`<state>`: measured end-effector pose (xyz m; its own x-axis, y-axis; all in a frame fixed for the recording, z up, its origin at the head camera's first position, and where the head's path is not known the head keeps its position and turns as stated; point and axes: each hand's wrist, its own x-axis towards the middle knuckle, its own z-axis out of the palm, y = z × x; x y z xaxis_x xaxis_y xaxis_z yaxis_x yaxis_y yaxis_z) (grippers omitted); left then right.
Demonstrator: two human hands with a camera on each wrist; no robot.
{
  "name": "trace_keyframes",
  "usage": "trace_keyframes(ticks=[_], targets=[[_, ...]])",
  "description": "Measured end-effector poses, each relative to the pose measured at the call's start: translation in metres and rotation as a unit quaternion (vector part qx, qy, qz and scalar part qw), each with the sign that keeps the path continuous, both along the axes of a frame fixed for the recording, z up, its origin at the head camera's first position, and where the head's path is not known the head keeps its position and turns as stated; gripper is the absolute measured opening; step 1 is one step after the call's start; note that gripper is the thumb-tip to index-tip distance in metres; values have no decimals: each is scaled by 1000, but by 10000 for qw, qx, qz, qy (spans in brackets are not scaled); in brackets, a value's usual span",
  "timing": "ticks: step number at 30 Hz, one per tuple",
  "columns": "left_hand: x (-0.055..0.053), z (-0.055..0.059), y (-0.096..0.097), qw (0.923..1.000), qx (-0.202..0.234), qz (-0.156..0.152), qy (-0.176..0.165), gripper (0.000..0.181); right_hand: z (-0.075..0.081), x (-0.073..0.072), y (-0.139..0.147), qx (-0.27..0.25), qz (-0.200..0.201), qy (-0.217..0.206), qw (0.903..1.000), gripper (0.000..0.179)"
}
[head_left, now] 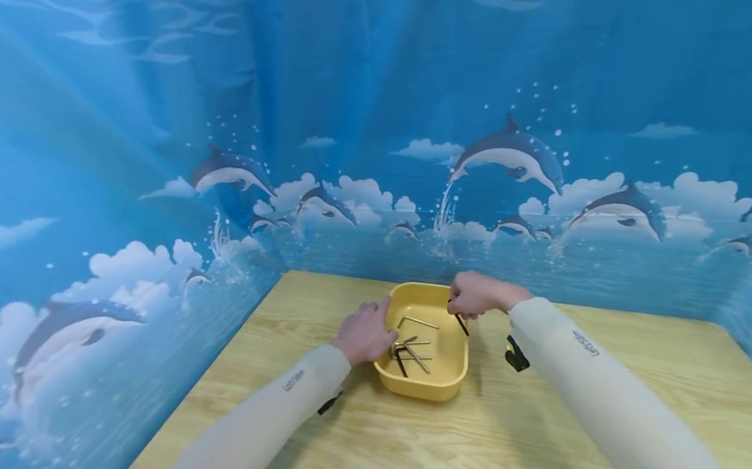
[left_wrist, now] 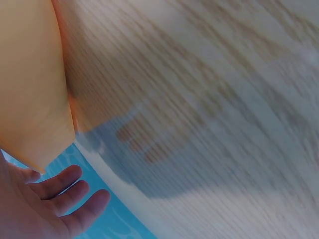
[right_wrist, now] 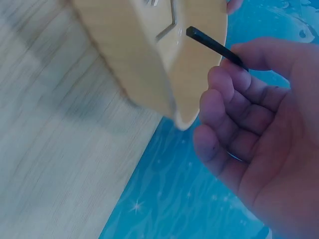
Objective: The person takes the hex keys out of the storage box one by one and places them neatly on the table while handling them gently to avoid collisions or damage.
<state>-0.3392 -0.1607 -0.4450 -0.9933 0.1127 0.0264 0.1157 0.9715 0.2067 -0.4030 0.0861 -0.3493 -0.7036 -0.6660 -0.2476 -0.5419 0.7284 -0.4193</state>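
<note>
A pale, wood-grained worktop (head_left: 658,360) meets a blue curtain (head_left: 378,43) along its far and left edges. The cloth hangs in soft folds and is printed with leaping dolphins (head_left: 511,157), puffy white clouds (head_left: 697,201) and rippled water. In the left wrist view the grain runs in slanting streaks under a soft shadow (left_wrist: 164,179).

The right sleeve (head_left: 620,423) carries dark lettering (head_left: 585,343) along the forearm (it seems to read "Let's Slim"), and the left sleeve (head_left: 269,410) bears similar print, too small to read surely. Both are smooth, close-fitting and off-white. A black gadget (head_left: 517,354) with a touch of yellow sits beside the right wrist.

The yellow tray (head_left: 420,390), glossy, deep-walled and round-cornered, stands near the worktop's far edge, left of its middle. Inside, several silver hex keys (head_left: 421,322), bent into L shapes, and a dark hex key (head_left: 402,364) lie mostly by the tray's left wall and near corner.

The left hand (head_left: 366,333) holds the tray's left rim, thumb over the edge, with three fingers loose outside. The right hand (head_left: 480,294) pinches a black hex key (right_wrist: 214,47) between thumb and forefinger at the tray's far right corner.
</note>
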Motion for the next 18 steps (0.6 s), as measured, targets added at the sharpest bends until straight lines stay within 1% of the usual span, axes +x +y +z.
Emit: trace_keyframes(ticks=[3, 8, 13, 18], targets=[[0, 1, -1, 10000, 8, -22, 21, 75, 0, 2, 12, -15, -100, 11, 9999, 33], [1, 3, -1, 10000, -9, -23, 23, 74, -4, 4, 32, -109, -336, -125, 9993, 31], [1, 3, 0, 10000, 46, 2, -52, 75, -17, 4, 49, -170, -513, -193, 9984, 29], [3, 4, 1, 9999, 96, 34, -82, 76, -31, 4, 58, -186, -697, -286, 9970, 29]])
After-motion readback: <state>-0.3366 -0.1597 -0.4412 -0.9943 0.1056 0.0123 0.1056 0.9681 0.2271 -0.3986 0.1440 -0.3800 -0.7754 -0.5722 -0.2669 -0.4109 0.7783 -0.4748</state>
